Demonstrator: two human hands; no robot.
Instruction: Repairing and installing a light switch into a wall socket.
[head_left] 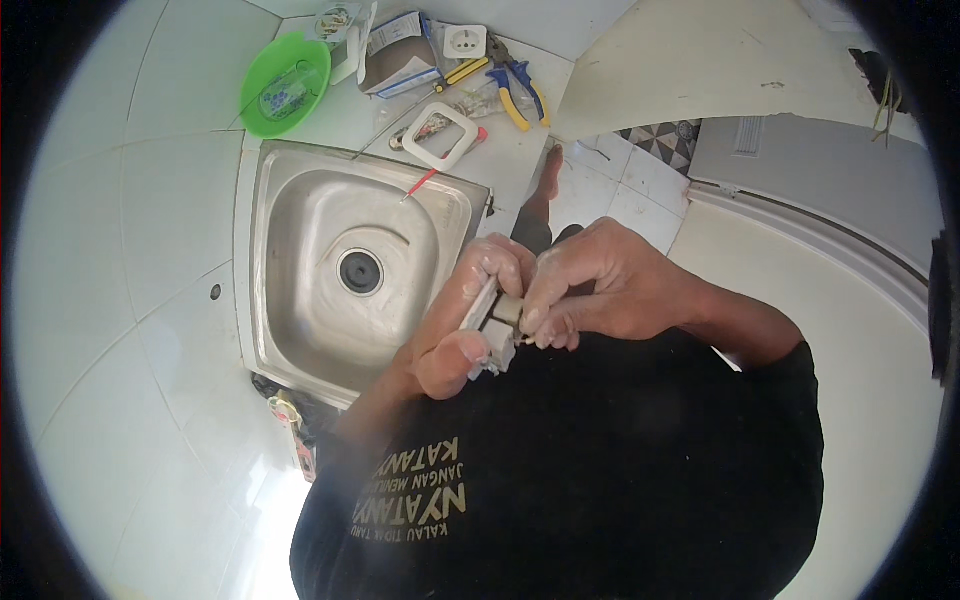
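green basin: at our far left, on the tabletop, with a clear plastic item lying in it.
dark bag: below the near corner of the sink, at its left, partly hidden by our arm.
sink: steel, with a round dark drain in its bowl.
open packet: behind the sink, just beside the basin.
red tool: slim, lying over the back rim of the sink, its tip toward the bowl.
white frame: square and open in the middle, flat among our things behind the sink.
screwdriver: yellow and black handle, long shaft slanting toward the sink.
socket face: white, beside the packet.
left hand: our fingers and thumb are clamped on the fitting from opposite edges.
fitting: pale and blocky, held between our hands before our dark shirt, right of the sink.
pliers: blue and yellow handles, spread, near the tabletop's right end.
right hand: our fingertips are bunched at the fitting's right side; we cannot tell whether they pinch a small part.
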